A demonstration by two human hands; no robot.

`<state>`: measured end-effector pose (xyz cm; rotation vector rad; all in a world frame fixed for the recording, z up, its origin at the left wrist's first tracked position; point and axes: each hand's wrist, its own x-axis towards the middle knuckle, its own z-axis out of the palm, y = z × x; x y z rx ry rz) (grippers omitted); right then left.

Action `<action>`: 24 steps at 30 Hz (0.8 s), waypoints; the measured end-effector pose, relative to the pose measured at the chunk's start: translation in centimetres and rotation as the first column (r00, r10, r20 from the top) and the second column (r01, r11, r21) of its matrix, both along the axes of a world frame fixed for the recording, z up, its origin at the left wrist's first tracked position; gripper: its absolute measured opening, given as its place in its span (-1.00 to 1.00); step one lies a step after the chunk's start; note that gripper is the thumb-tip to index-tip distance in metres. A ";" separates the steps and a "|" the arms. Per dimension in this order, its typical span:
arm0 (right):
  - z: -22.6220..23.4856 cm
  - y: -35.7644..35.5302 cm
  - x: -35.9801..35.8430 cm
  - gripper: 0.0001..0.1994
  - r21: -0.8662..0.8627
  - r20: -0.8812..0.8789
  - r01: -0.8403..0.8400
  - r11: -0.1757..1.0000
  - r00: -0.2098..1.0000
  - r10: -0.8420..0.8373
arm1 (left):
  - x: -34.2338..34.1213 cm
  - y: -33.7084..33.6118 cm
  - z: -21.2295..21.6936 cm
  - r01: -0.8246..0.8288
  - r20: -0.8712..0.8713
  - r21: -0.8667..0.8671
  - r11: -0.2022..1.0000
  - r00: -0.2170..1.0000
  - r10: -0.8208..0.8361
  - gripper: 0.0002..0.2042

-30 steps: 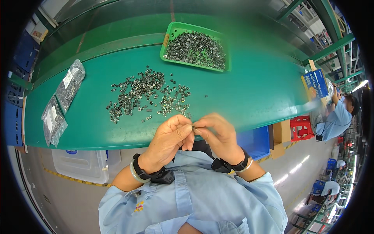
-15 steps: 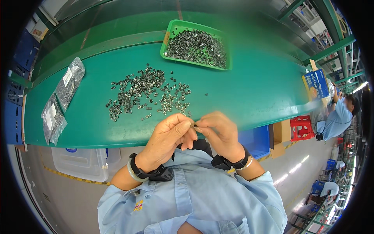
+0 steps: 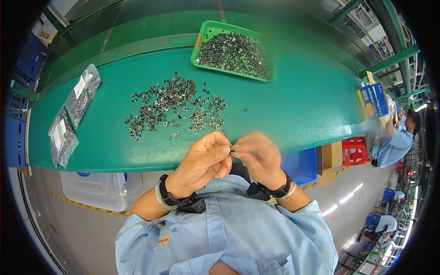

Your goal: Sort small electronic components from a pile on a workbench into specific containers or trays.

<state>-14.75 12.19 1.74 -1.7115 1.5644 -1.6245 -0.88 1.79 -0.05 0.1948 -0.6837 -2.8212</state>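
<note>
My left hand (image 3: 205,160) and my right hand (image 3: 259,156) meet fingertip to fingertip just over the near edge of the green table (image 3: 293,114). Between them they pinch one small dark metal part (image 3: 232,150). Beyond the hands a loose pile of small metal parts (image 3: 174,105) is spread on the table. Farther back stands a green tray (image 3: 204,34) filled with several more such parts.
Two clear plastic bags of parts (image 3: 68,114) lie at the table's left end. A blue box (image 3: 375,98) sits at the right edge, where another person (image 3: 394,137) works. Below the table are a clear plastic bin (image 3: 94,188), a blue bin (image 3: 300,165) and a red crate (image 3: 354,151).
Both hands stay together at the table edge; the fingers have shifted slightly around the small part. Nothing else has moved.
</note>
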 end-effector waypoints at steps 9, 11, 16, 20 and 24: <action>-0.2 -0.3 0.2 -0.85 -0.003 -0.026 0.062 0.998 0.998 -0.062 | 0.1 -0.3 0.8 -0.012 0.131 -0.179 0.984 0.991 0.036 -0.85; -0.5 -0.2 0.2 -0.86 0.007 -0.015 0.074 0.997 0.997 -0.074 | 0.0 -0.2 0.9 -0.025 0.189 -0.241 0.970 0.979 0.072 -0.83; -0.7 -0.2 0.1 -0.89 0.108 0.195 0.054 0.993 0.978 -0.074 | 0.1 -0.1 0.7 -0.055 0.145 -0.209 0.976 0.986 0.087 -0.83; 1.2 -1.3 -2.4 -0.94 0.176 0.101 0.092 0.980 0.989 -0.111 | 0.3 -0.6 1.0 -0.071 0.177 -0.208 0.976 0.978 0.109 -0.82; 4.6 -5.6 -6.9 -0.91 0.300 0.069 0.234 0.925 0.962 -0.266 | 0.5 -0.8 0.5 -0.080 0.150 -0.204 0.976 0.982 0.111 -0.83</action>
